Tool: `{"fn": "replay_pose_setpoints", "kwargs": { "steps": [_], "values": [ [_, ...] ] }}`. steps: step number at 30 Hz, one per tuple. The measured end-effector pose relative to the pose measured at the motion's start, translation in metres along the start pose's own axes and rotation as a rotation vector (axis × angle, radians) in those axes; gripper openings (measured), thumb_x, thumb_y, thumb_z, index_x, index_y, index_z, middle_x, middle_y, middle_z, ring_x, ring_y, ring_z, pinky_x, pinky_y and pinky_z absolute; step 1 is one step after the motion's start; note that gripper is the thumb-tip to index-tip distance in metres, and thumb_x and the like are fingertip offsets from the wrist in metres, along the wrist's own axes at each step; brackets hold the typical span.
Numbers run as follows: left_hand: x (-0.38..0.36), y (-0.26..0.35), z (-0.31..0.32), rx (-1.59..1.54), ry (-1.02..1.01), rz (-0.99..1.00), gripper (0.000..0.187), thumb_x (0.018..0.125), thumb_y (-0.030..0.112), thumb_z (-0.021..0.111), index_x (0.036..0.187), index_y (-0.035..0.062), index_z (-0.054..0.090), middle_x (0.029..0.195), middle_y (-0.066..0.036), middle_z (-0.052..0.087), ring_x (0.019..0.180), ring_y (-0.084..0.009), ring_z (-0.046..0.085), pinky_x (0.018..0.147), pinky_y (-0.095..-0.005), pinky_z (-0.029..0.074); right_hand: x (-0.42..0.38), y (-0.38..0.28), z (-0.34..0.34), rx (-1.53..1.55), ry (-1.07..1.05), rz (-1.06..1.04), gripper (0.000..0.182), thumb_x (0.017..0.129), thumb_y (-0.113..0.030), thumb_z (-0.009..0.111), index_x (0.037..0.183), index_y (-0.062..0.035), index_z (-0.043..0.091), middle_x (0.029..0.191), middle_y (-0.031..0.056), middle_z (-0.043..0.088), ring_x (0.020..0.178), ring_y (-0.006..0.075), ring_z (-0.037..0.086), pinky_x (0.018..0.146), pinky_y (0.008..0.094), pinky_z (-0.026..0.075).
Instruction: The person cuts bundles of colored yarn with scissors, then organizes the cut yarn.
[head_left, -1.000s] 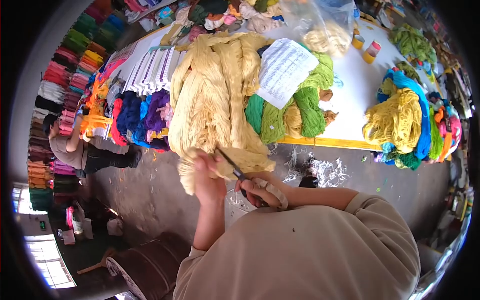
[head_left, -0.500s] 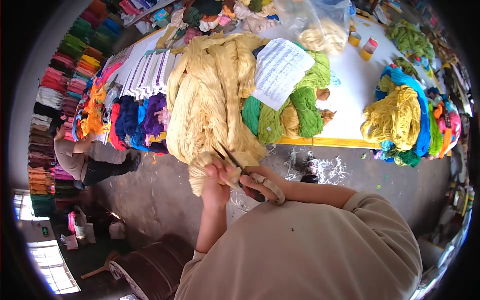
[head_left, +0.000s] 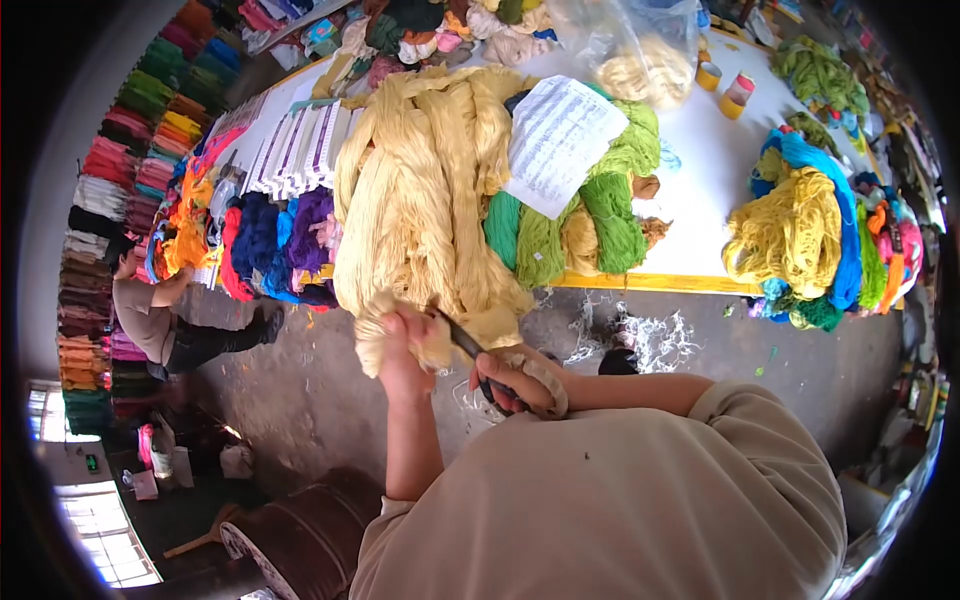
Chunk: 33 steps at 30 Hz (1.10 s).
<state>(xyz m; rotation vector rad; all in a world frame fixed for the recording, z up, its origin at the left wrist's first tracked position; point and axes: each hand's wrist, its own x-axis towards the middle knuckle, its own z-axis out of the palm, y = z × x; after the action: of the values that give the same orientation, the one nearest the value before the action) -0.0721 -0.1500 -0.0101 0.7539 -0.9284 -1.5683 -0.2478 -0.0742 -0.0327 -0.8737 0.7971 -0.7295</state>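
My left hand [head_left: 408,352] is closed around the bunched end of a cream yarn skein [head_left: 372,340], a little blurred by motion. In my right hand [head_left: 520,382] is a pair of dark scissors [head_left: 462,340], its blades pointing up and left toward the held yarn. Loops of pale cord or cloth circle that hand. Just beyond both hands, a large heap of cream yarn [head_left: 425,190] drapes over the table's near edge. A handwritten paper sheet [head_left: 562,145] lies beside it, over green skeins [head_left: 612,225].
White yarn scraps [head_left: 655,338] litter the floor under the white table [head_left: 695,200]. Yellow and blue skeins [head_left: 795,230] hang at the right. Navy and purple skeins [head_left: 262,240] hang at the left, where another person [head_left: 145,310] works. A dark drum [head_left: 310,530] stands at lower left.
My left hand has moved left with the yarn bunch, away from the scissors. The scissors and right hand have shifted only slightly.
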Motion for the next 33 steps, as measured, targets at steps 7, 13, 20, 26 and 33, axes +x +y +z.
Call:
{"fn": "replay_pose_setpoints", "kwargs": {
  "steps": [7,13,20,26,33],
  "values": [
    [-0.008,-0.020,0.026,0.090,-0.044,0.153,0.041,0.103,0.044,0.046,0.079,0.0104,0.043,0.069,0.002,0.036,0.066,-0.0119,0.044,0.105,-0.0502,0.044,0.004,-0.006,0.000,-0.044,0.069,-0.085,0.061,0.098,-0.064,0.042,0.090,-0.0062,0.059,0.060,0.0001,0.053,0.051,0.0086,0.050,0.047,0.0255,0.039],
    [-0.011,-0.018,0.028,0.091,0.043,0.227,0.037,0.103,0.038,0.049,0.080,0.0100,0.043,0.070,0.002,0.037,0.066,-0.0112,0.044,0.104,-0.0516,0.046,0.000,-0.003,0.000,-0.034,0.050,-0.024,0.060,0.098,-0.064,0.040,0.092,-0.0076,0.060,0.060,-0.0007,0.052,0.052,0.0085,0.049,0.050,0.0255,0.040],
    [-0.021,-0.023,0.024,0.161,0.029,0.229,0.030,0.104,0.032,0.051,0.086,0.0079,0.047,0.073,-0.001,0.044,0.071,-0.0134,0.048,0.086,-0.0365,0.051,0.004,0.007,0.000,-0.027,0.087,-0.083,0.062,0.098,-0.067,0.038,0.099,-0.0082,0.059,0.062,-0.0005,0.052,0.053,0.0089,0.048,0.051,0.0255,0.039],
    [-0.023,-0.013,0.028,0.331,0.019,0.350,0.038,0.104,0.034,0.048,0.076,0.0080,0.046,0.071,-0.002,0.046,0.071,-0.0151,0.051,0.108,-0.0463,0.037,-0.011,0.000,0.004,-0.067,0.104,-0.084,0.062,0.097,-0.068,0.036,0.090,-0.0092,0.053,0.062,0.0005,0.052,0.054,0.0084,0.048,0.052,0.0250,0.037],
    [-0.026,-0.007,0.029,0.351,-0.150,0.243,0.042,0.105,0.039,0.045,0.077,0.0077,0.047,0.066,-0.002,0.046,0.062,-0.0139,0.052,0.062,-0.0271,0.044,-0.027,-0.028,0.015,-0.040,0.120,-0.201,0.057,0.097,-0.065,0.040,0.089,-0.0101,0.050,0.068,0.0002,0.054,0.061,0.0090,0.050,0.055,0.0256,0.039]
  ]
}}
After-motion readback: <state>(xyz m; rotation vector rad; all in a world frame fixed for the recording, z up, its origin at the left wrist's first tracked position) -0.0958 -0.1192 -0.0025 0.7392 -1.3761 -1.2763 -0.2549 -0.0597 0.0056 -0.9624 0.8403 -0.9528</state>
